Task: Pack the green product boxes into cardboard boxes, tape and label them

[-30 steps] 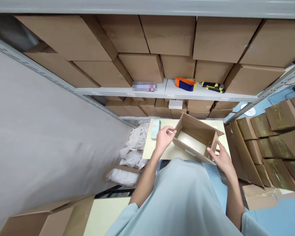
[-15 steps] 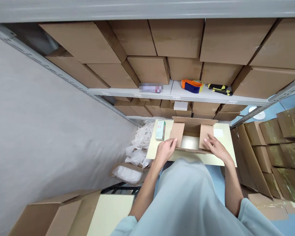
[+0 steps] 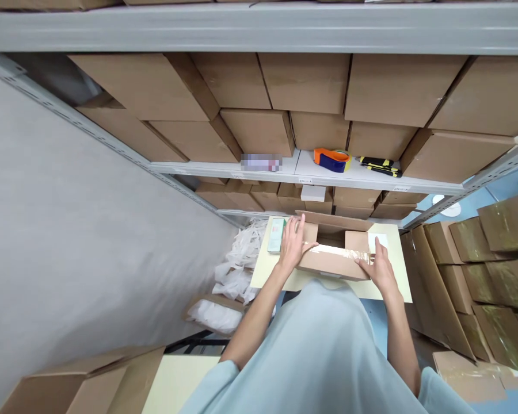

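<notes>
An open cardboard box (image 3: pixel 332 266) is on the pale table (image 3: pixel 265 267) in front of me, its long front side facing me and shiny tape along that side's upper edge. Its far flap stands raised, and the short end flaps lie inward at either side of a dark gap. My left hand (image 3: pixel 292 244) grips the left end, thumb on the front edge and fingers up along the side. At the right end, my right hand (image 3: pixel 380 269) holds the box with its thumb on the taped front. A small green carton (image 3: pixel 277 234) stands left of my left hand.
Metal shelving full of cardboard boxes (image 3: pixel 304 83) rises ahead. Its shelf edge carries an orange-and-blue tape dispenser (image 3: pixel 331 160) and yellow-and-black box cutters (image 3: pixel 380 166). Taped boxes (image 3: pixel 501 230) are stacked at right. White packing material (image 3: pixel 242 264) lies left, beside the wall.
The box has tipped so its front side shows, and the table seen through it is now hidden. My left hand moved up its left end; my right hand shifted to its right end.
</notes>
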`<state>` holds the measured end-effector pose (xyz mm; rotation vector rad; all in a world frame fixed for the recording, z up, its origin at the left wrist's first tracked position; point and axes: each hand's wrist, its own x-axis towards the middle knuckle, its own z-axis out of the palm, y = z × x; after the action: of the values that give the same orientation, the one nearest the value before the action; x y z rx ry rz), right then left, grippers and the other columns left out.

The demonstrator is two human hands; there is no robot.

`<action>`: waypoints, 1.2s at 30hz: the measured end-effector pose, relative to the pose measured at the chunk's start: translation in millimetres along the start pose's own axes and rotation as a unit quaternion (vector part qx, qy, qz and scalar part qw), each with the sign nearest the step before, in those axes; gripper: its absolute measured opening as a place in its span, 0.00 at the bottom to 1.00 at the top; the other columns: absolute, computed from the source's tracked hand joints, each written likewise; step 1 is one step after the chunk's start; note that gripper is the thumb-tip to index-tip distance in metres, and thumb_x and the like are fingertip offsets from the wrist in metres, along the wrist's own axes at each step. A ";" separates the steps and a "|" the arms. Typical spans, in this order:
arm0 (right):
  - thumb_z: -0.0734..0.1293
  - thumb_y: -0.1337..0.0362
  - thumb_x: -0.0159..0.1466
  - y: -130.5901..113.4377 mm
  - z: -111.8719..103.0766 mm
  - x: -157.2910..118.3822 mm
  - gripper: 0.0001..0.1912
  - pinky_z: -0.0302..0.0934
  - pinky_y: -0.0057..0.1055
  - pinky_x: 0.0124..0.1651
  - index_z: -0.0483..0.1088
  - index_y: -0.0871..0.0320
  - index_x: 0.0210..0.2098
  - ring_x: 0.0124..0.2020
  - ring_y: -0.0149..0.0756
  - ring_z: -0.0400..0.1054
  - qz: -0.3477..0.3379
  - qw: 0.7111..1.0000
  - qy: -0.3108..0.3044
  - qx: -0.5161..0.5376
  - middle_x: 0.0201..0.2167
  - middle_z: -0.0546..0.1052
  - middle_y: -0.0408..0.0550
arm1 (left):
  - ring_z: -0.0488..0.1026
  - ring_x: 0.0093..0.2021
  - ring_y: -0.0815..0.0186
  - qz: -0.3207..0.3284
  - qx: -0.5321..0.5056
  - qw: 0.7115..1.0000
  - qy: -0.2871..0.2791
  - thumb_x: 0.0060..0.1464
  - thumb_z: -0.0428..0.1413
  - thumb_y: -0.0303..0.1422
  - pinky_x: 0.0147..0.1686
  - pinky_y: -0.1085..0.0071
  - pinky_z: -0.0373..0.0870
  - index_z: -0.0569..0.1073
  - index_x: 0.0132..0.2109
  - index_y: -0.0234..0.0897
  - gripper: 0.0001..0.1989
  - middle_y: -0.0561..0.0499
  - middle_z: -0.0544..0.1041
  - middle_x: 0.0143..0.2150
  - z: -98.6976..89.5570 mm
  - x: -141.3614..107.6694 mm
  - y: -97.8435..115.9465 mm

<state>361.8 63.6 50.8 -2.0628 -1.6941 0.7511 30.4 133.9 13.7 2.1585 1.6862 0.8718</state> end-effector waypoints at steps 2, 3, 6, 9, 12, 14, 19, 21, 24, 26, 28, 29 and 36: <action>0.68 0.39 0.69 2.6 3.5 0.1 0.57 0.75 0.57 0.56 0.42 0.55 0.86 0.58 0.67 0.80 0.002 1.000 0.004 -0.015 0.74 0.67 0.70 | 0.56 0.83 0.33 0.015 0.008 1.000 -0.002 0.61 0.72 0.50 0.78 0.35 0.58 0.57 0.83 0.42 0.53 0.26 0.64 0.78 -2.9 -0.2 -3.9; 0.69 0.40 0.69 3.5 4.1 1.0 0.57 0.75 0.57 0.56 0.41 0.53 0.86 0.57 0.67 0.80 0.003 1.000 0.000 -0.028 0.74 0.69 0.69 | 0.54 0.83 0.32 0.021 0.012 1.000 -0.001 0.60 0.72 0.49 0.78 0.35 0.57 0.57 0.84 0.43 0.53 0.26 0.61 0.79 -5.3 -0.5 -5.3; 0.70 0.38 0.68 5.5 3.5 5.9 0.61 0.73 0.60 0.59 0.39 0.55 0.87 0.60 0.72 0.79 0.013 0.998 -0.024 -0.055 0.73 0.70 0.71 | 0.48 0.85 0.31 0.033 0.022 0.999 -0.004 0.59 0.73 0.50 0.79 0.35 0.57 0.57 0.84 0.42 0.55 0.27 0.55 0.83 -13.5 1.3 -6.4; 0.72 0.31 0.64 6.8 -0.3 11.0 0.70 0.65 0.69 0.69 0.36 0.63 0.86 0.72 0.80 0.68 0.014 0.998 -0.006 -0.054 0.76 0.64 0.79 | 0.59 0.81 0.34 0.033 0.019 0.999 -0.005 0.62 0.72 0.48 0.79 0.37 0.56 0.63 0.82 0.42 0.48 0.31 0.70 0.73 -19.7 4.5 -5.7; 0.72 0.25 0.62 4.1 -4.8 14.8 0.74 0.49 0.73 0.79 0.37 0.65 0.86 0.82 0.76 0.52 -0.035 0.998 0.052 -0.029 0.82 0.55 0.80 | 0.73 0.68 0.42 0.049 -0.010 0.999 -0.019 0.66 0.68 0.47 0.81 0.38 0.54 0.80 0.69 0.44 0.29 0.39 0.80 0.56 -19.5 1.6 -6.9; 0.69 0.24 0.65 -1.1 -3.9 18.5 0.71 0.44 0.70 0.82 0.38 0.63 0.86 0.85 0.70 0.46 -0.069 0.996 0.060 -0.006 0.84 0.51 0.75 | 0.76 0.62 0.47 0.050 -0.035 0.997 -0.036 0.69 0.65 0.47 0.80 0.40 0.55 0.86 0.58 0.45 0.17 0.42 0.80 0.50 -14.8 -4.3 -8.5; 0.53 0.29 0.76 -16.6 24.5 33.8 0.57 0.50 0.61 0.82 0.43 0.69 0.85 0.87 0.63 0.42 -0.053 0.998 0.025 0.017 0.85 0.46 0.73 | 0.64 0.78 0.44 -0.030 -0.086 0.995 -0.033 0.72 0.61 0.47 0.78 0.43 0.62 0.82 0.54 0.40 0.16 0.34 0.70 0.73 4.0 -17.4 -9.0; 0.49 0.33 0.78 -18.8 38.8 38.5 0.54 0.60 0.61 0.78 0.43 0.70 0.85 0.85 0.66 0.49 -0.024 0.999 0.026 -0.005 0.86 0.42 0.74 | 0.56 0.83 0.43 -0.064 -0.114 0.990 -0.045 0.72 0.61 0.46 0.78 0.44 0.61 0.79 0.55 0.39 0.16 0.34 0.58 0.83 9.0 -18.6 -8.3; 0.49 0.37 0.79 -17.3 49.7 43.0 0.49 0.72 0.59 0.66 0.42 0.64 0.86 0.77 0.68 0.64 -0.015 0.998 0.034 -0.060 0.86 0.43 0.72 | 0.58 0.84 0.45 -0.097 -0.153 0.981 -0.064 0.73 0.59 0.44 0.78 0.46 0.62 0.76 0.56 0.41 0.14 0.34 0.52 0.86 12.3 -16.3 -8.8; 0.49 0.40 0.80 -15.3 49.9 46.6 0.46 0.76 0.57 0.60 0.42 0.63 0.86 0.72 0.66 0.71 -0.022 0.995 0.040 -0.086 0.86 0.47 0.72 | 0.60 0.83 0.47 -0.113 -0.162 0.978 -0.069 0.74 0.58 0.43 0.78 0.47 0.61 0.75 0.56 0.42 0.13 0.35 0.51 0.87 13.2 -13.1 -10.0; 0.48 0.41 0.80 -13.9 47.6 51.5 0.45 0.77 0.55 0.58 0.42 0.62 0.86 0.70 0.65 0.73 -0.026 0.994 0.041 -0.099 0.85 0.50 0.71 | 0.61 0.83 0.48 -0.124 -0.162 0.976 -0.073 0.74 0.58 0.42 0.79 0.48 0.61 0.75 0.57 0.42 0.12 0.36 0.51 0.87 14.0 -9.8 -10.7; 0.48 0.41 0.80 -13.6 46.6 53.9 0.45 0.77 0.54 0.59 0.43 0.62 0.86 0.70 0.65 0.72 -0.027 0.994 0.040 -0.100 0.85 0.51 0.71 | 0.61 0.83 0.48 -0.128 -0.161 0.976 -0.072 0.74 0.58 0.41 0.79 0.48 0.60 0.75 0.56 0.42 0.11 0.37 0.51 0.87 14.2 -8.7 -10.7; 0.49 0.42 0.81 -14.5 50.9 49.1 0.44 0.77 0.53 0.58 0.42 0.61 0.87 0.72 0.64 0.71 -0.040 0.993 0.042 -0.105 0.85 0.52 0.69 | 0.62 0.82 0.49 -0.139 -0.182 0.973 -0.041 0.73 0.58 0.39 0.77 0.49 0.64 0.75 0.55 0.43 0.10 0.38 0.53 0.87 9.9 -26.6 -6.2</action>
<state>326.2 111.9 10.7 -2.1142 -1.8657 0.4711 27.6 112.1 -5.2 1.6497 1.5918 0.9120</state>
